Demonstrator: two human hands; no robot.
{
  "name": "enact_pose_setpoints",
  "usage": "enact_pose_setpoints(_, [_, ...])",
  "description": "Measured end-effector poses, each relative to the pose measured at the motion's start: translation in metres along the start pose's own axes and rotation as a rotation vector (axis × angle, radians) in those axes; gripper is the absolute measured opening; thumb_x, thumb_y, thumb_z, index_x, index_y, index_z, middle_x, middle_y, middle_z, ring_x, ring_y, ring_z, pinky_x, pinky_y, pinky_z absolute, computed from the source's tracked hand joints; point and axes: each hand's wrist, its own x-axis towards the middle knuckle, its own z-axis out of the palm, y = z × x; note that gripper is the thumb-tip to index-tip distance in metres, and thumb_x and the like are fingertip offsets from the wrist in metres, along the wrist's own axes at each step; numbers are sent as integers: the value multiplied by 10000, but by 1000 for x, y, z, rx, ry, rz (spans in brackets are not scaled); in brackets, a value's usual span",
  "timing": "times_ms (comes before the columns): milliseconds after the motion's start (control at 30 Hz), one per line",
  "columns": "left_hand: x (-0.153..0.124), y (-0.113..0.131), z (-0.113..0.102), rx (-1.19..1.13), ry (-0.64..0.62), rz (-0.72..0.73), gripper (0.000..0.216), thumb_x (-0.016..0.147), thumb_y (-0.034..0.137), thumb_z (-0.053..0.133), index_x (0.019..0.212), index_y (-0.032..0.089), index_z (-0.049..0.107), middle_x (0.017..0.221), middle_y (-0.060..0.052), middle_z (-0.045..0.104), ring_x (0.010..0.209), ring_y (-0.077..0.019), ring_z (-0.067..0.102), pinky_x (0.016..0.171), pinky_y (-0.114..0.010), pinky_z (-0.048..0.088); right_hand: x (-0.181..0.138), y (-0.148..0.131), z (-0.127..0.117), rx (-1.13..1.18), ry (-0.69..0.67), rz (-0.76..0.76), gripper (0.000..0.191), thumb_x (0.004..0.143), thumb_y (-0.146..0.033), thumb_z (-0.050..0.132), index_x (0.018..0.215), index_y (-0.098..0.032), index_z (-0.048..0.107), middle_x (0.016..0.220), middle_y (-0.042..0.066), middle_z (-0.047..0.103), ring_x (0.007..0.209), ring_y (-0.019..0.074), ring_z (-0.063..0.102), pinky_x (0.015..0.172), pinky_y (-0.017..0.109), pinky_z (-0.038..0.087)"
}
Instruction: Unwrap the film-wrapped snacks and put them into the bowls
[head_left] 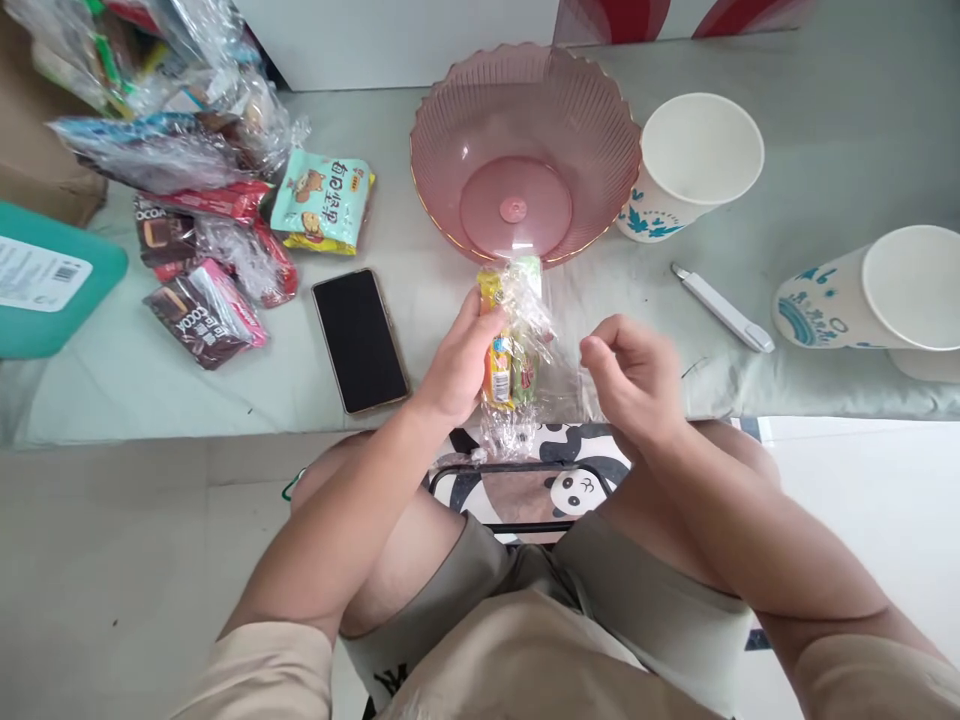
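Head-worn view; close, steeply downward

The green-covered table (97,400) carries a pink bowl (517,120), paper cups (701,160), phone (361,341), cutter (722,308) and snack packets (321,203).

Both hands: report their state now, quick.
Left hand: closed, holding snack packets in clear plastic film.
Right hand: curled closed, beside the packets; whether it pinches any film cannot be told.

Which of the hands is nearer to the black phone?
Left. The left hand is just to the right of the black phone, holding the plastic-wrapped snacks; the right hand is farther right, beyond those snacks.
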Motion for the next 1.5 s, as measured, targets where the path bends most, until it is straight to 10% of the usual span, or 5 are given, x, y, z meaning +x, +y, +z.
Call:
enact_pose_setpoints(267, [-2, 2, 17, -89, 80, -126, 232, 929, 306, 651, 1145, 223, 629, 1069, -23, 688, 1229, -304, 687, 975, -408, 592, 2, 12, 11, -50, -106, 23, 257, 920, -357, 653, 747, -222, 520, 685, -12, 541, 635, 128, 506, 623, 305, 422])
enact_pose_setpoints(800, [3, 8, 12, -157, 79, -187, 316, 903, 369, 600, 1181, 221, 630, 1017, -39, 754, 1032, -308, 775, 804, -403, 642, 15, 25, 2, 146, 191, 196, 442, 982, -462, 599, 631, -215, 495, 569, -20, 497, 541, 116, 432, 562, 297, 352])
enact_pose_setpoints(1033, [4, 0, 7, -4, 21, -99, 191, 891, 310, 657, 1056, 221, 626, 886, 7, 694, 864, -187, 743, 776, -293, 594, 14, 29, 0, -78, 67, -102, 328, 861, -506, 729, 987, -226, 615, 874, 26, 649, 765, 174, 587, 709, 338, 468])
enact_pose_setpoints(1500, [-2, 3, 15, -94, 24, -244, 233, 918, 420, 685, 1061, 237, 685, 905, -43, 762, 904, -288, 785, 760, -408, 650, 18, 20, -3, -50, 52, 169, 713, 971, -799, 386, 557, -218, 383, 511, -10, 410, 500, 109, 389, 507, 293, 282])
